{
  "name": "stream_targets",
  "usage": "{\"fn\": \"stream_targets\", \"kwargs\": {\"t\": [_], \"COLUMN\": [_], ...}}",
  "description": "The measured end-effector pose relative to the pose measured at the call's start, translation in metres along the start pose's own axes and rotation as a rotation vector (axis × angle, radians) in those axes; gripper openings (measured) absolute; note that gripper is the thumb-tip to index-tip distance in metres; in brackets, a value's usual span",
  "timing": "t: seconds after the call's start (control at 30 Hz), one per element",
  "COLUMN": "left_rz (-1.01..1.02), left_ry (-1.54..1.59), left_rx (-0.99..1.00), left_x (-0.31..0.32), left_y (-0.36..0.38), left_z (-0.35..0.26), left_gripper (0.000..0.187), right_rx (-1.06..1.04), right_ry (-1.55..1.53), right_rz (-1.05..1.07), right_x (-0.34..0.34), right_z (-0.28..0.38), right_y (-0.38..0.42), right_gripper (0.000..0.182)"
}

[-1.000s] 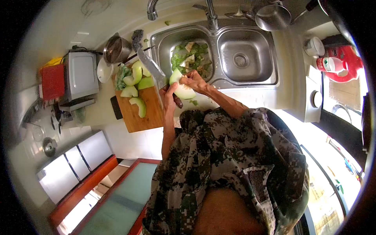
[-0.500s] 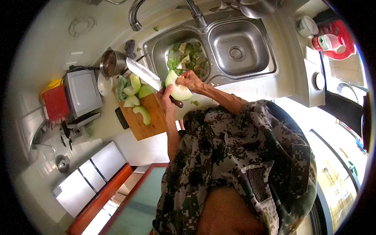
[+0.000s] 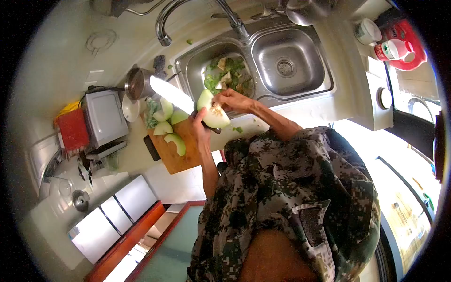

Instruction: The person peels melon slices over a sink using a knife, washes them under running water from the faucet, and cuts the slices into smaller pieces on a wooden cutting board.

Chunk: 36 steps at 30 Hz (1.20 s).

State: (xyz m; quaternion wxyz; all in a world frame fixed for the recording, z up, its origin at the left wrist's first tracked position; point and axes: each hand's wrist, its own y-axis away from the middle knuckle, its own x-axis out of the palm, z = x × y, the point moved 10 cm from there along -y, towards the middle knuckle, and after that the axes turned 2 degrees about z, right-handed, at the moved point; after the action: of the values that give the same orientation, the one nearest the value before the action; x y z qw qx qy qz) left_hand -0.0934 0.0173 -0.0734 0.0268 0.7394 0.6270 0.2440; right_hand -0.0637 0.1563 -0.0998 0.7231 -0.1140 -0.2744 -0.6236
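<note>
My left hand [image 3: 201, 126] is closed round the dark handle of a kitchen knife [image 3: 171, 92] and also steadies a thick piece of pale green melon [image 3: 206, 104]. The wide blade points up and left, away from the melon. My right hand [image 3: 234, 100] is at the melon's cut face, its fingers pinched at the seedy pulp [image 3: 217, 111]. Beside my left hand, several melon pieces [image 3: 175, 143] lie on a wooden cutting board [image 3: 183, 160], with green peel or leaves at its far edge.
Green and pale peelings [image 3: 227, 75] lie in the left bowl of a steel double sink [image 3: 287, 87] under a curved faucet [image 3: 160, 29]. Left of it stand a pot [image 3: 137, 83], a white plate [image 3: 130, 109] and a white appliance [image 3: 106, 116]. Bottles stand at far right.
The view has shifted slightly. My right fingers have drawn back a little from the melon's core, and more of its seedy cut face shows. My left hand keeps its hold.
</note>
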Motion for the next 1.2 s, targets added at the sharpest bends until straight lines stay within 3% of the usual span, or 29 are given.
{"fn": "stream_targets", "kwargs": {"t": [0.03, 0.07, 0.1, 0.17, 0.3, 0.33, 0.43, 0.47, 0.67, 0.9, 0.97, 1.1, 1.2], "left_rz": [0.072, 0.141, 0.13, 0.115, 0.053, 0.082, 0.038, -0.001, 0.032, 0.08, 0.075, 0.05, 0.022], "left_ry": [-0.066, -0.133, -0.133, -0.287, -0.478, -0.45, -0.469, -0.39, -0.375, -0.376, -0.428, -0.345, -0.236], "left_rx": [-0.081, -0.165, -0.162, -0.061, -0.015, -0.15, -0.019, -0.128, 0.003, -0.099, -0.003, -0.045, 0.08], "left_x": [0.004, 0.008, 0.01, 0.021, 0.034, 0.033, 0.019, 0.009, 0.024, 0.035, 0.036, 0.042, 0.039], "left_y": [-0.002, 0.001, 0.004, 0.002, 0.024, 0.032, 0.024, 0.025, 0.028, 0.036, 0.035, 0.034, 0.031], "left_z": [-0.001, -0.001, -0.005, -0.023, -0.051, -0.044, -0.029, -0.017, -0.029, -0.021, -0.025, -0.016, -0.017], "left_gripper": [0.041, 0.039, 0.039, 0.037, 0.036, 0.027, 0.026, 0.022, 0.021, 0.022, 0.023, 0.021, 0.019], "right_rx": [0.01, 0.006, 0.009, 0.064, 0.017, 0.007, -0.083, -0.063, -0.067, -0.041, -0.01, -0.149, -0.129], "right_ry": [-0.038, 0.15, 0.148, 0.313, 0.109, 0.094, 0.003, 0.091, 0.039, 0.037, 0.034, 0.115, 0.263], "right_rz": [0.11, 0.265, 0.275, 0.223, 0.068, 0.004, -0.069, -0.063, -0.044, -0.177, -0.213, -0.266, -0.321], "right_x": [0.008, 0.018, 0.022, 0.019, 0.014, 0.009, 0.004, 0.003, 0.009, 0.008, 0.005, 0.004, -0.005], "right_z": [0.006, 0.016, 0.016, 0.015, 0.027, 0.028, 0.033, 0.033, 0.036, 0.041, 0.032, 0.049, 0.042], "right_y": [0.003, 0.008, 0.009, 0.006, 0.007, 0.007, 0.006, 0.006, 0.006, 0.014, 0.011, 0.012, 0.006], "right_gripper": [0.031, 0.036, 0.036, 0.038, 0.033, 0.032, 0.032, 0.033, 0.033, 0.033, 0.034, 0.025, 0.021]}}
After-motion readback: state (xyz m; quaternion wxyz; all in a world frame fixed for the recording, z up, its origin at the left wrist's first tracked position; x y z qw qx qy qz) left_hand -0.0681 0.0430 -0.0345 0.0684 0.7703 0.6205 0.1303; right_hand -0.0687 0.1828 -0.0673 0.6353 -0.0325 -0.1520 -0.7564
